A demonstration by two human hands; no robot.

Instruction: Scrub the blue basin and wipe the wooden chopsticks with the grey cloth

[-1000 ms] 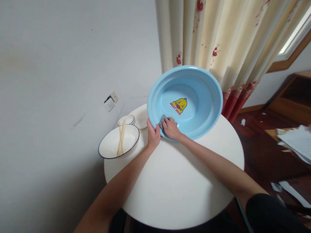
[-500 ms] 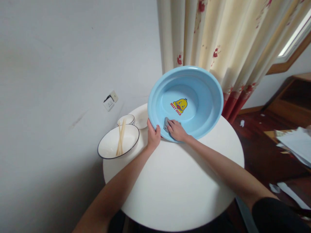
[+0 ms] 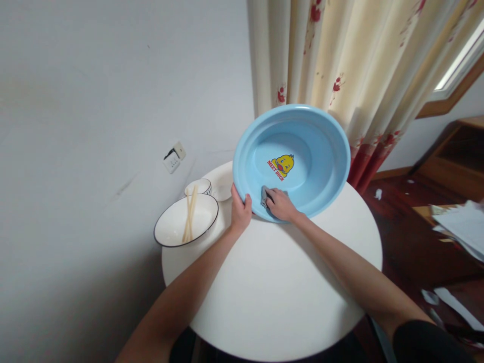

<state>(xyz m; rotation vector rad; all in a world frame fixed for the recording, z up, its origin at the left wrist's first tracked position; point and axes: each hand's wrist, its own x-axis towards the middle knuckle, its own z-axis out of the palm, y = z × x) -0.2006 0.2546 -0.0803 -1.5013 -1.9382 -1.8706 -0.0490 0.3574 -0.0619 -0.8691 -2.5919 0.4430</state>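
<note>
A light blue plastic basin (image 3: 325,161) with a yellow duck print on its bottom is tilted toward me over the table. At its near left rim, my left hand (image 3: 241,209) grips the edge, thumb on the inside and fingers partly hidden behind. My right hand (image 3: 282,204) is closed on a grey cloth (image 3: 265,196) and presses it against the basin's inner wall, near the lower left. Part of the cloth is covered by the fingers.
On the round white table (image 3: 272,292), a large white bowl (image 3: 170,222) holds chopsticks (image 3: 189,214). Behind it are a smaller bowl (image 3: 198,186) and a white dish (image 3: 221,181). A wall socket (image 3: 172,162) is at left, a curtain (image 3: 302,50) behind, papers (image 3: 461,222) at right.
The right hand and cloth have shifted very slightly right along the basin's inner wall. The whole view has also drifted a little. Left hand keeps its grip on the rim.
</note>
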